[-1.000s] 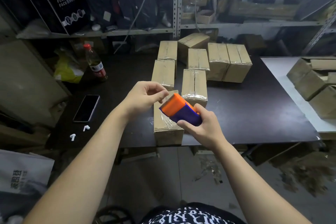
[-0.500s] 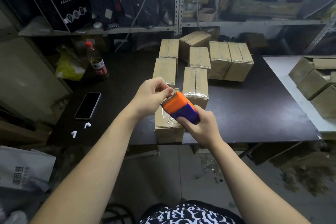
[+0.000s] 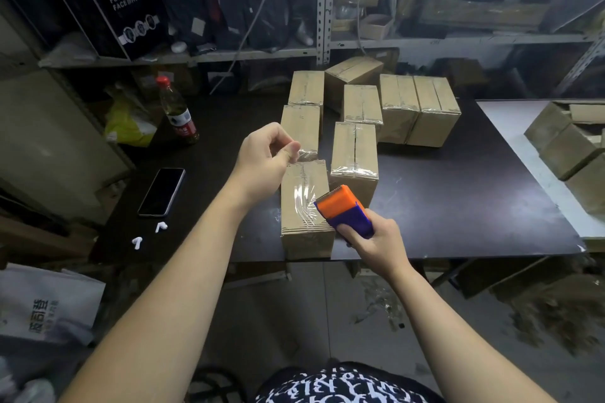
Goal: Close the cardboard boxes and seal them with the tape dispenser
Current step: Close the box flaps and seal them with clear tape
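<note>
Here, grips the orange-and-blue tape dispenser (image 3: 343,209) in the right hand (image 3: 373,239), just right of and below frame centre, fingers wrapped round its blue body, toothed edge over the near right corner of the nearest cardboard box (image 3: 304,239). Pinches the end of the clear tape (image 3: 302,196) between thumb and forefinger of the left hand (image 3: 265,157), raised over that box's far end. Has the box standing at the near edge of the dark table (image 3: 458,206), taped boxes (image 3: 355,154) clustered behind, phone (image 3: 161,191) and white earbuds (image 3: 160,226) at left, bottle (image 3: 178,111) upper left.
</note>
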